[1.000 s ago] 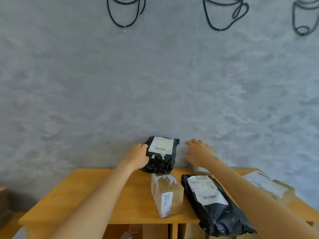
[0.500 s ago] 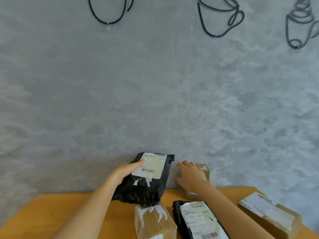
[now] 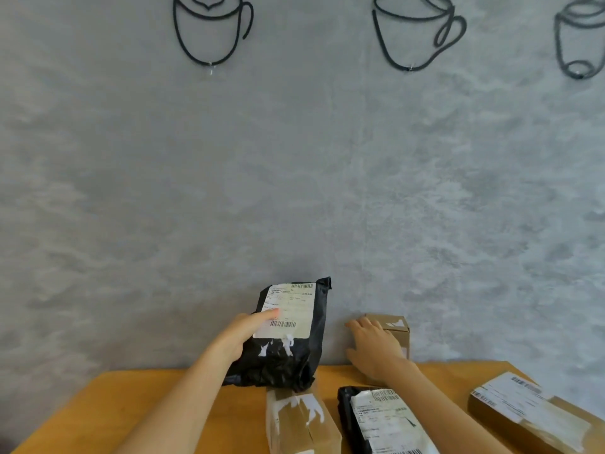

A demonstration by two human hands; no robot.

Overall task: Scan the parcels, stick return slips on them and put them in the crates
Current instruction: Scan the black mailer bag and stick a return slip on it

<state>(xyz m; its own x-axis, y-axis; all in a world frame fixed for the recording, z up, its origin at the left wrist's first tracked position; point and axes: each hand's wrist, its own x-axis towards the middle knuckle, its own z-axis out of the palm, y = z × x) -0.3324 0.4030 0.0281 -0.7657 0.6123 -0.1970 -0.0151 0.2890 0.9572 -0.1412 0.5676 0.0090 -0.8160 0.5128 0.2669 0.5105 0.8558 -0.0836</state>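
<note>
The black poly-bag parcel (image 3: 291, 335) stands nearly upright above the back of the tabletop (image 3: 137, 407), its long axis running up and down with a slight lean, the white shipping label (image 3: 288, 309) facing the camera and the barcode low on that label. The left hand (image 3: 240, 335) grips it from the left edge: the thumb lies across the label's left margin, while the other fingers go behind the bag and cannot be seen. So the parcel lies to the right of that hand, most of its length rising above the thumb.

Just beside it to the right, apart from it, the right hand (image 3: 373, 348) rests flat on a small brown carton (image 3: 394, 332) that stands against the grey wall (image 3: 294, 158); its fingers (image 3: 357, 324) are straight and spread, holding nothing. That hand is plainly the nearer to the carton (the left is taken up with the bag).

Nearer the camera lie a taped carton (image 3: 301, 421), a second black bag (image 3: 386, 421) and a labelled flat box (image 3: 530, 411). No scanner or crate is in view.
</note>
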